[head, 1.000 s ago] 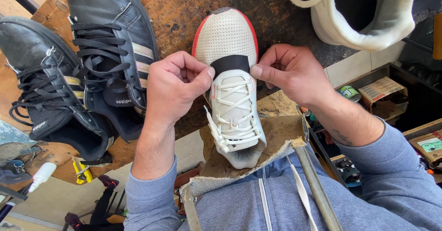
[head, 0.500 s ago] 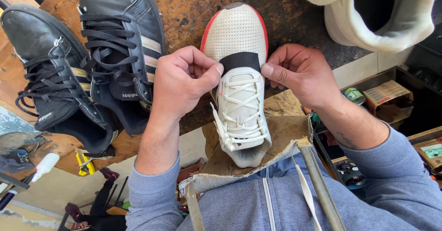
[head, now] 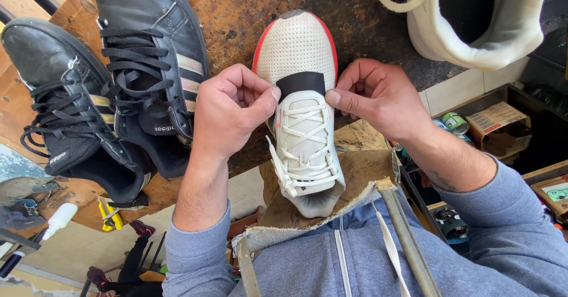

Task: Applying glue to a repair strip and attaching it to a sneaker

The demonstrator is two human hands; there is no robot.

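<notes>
Your left hand (head: 228, 110) pinches the left end of the black strip (head: 300, 84) with thumb and fingers pressed together; your right hand (head: 378, 96) pinches its right end the same way. The strip lies across the white sneaker (head: 302, 113), just beyond the laces (toe pointing away from you). The sneaker rests on the worn wooden bench (head: 236, 7), its heel over a leather scrap (head: 355, 173). Two black sneakers (head: 112, 90) lie to the left, and a white shoe (head: 473, 19) sits far right.

white boot (head: 473, 19) cut off at top edge, black shoe (head: 148, 54) toe cropped
</notes>
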